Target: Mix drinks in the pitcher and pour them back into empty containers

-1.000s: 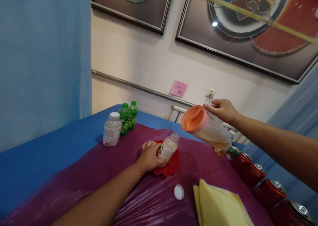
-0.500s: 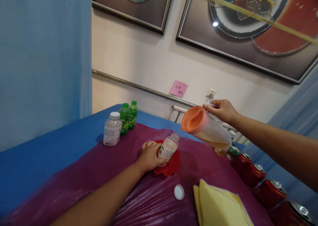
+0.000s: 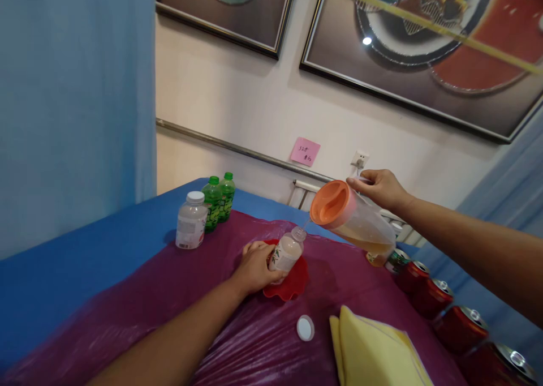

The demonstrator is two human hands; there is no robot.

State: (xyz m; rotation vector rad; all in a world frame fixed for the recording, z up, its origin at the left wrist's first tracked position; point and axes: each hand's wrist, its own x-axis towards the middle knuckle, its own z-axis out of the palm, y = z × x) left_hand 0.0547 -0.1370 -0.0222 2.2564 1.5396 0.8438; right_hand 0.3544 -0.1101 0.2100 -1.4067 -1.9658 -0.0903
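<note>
My left hand (image 3: 258,268) is wrapped round an uncapped bottle (image 3: 287,254) with a pale label, tilted over a red scalloped dish (image 3: 297,284). By its handle my right hand (image 3: 379,189) grips a clear pitcher (image 3: 360,227) with an orange lid (image 3: 333,204). The pitcher leans left, amber liquid lying in its lower side. Between its spout and the bottle's mouth runs a thin stream of liquid. A white cap (image 3: 305,328) rests on the purple plastic sheet (image 3: 237,341), in front of the dish.
A white-capped bottle (image 3: 190,222) and two green bottles (image 3: 212,205) stand at the back left. Several cans (image 3: 432,298) line the right edge. Near the front lies a folded yellow cloth (image 3: 377,349). A metal rail (image 3: 237,147) runs along the wall.
A thin stream of liquid now shows between the pitcher's spout and the bottle's mouth. Both hands keep nearly the same place.
</note>
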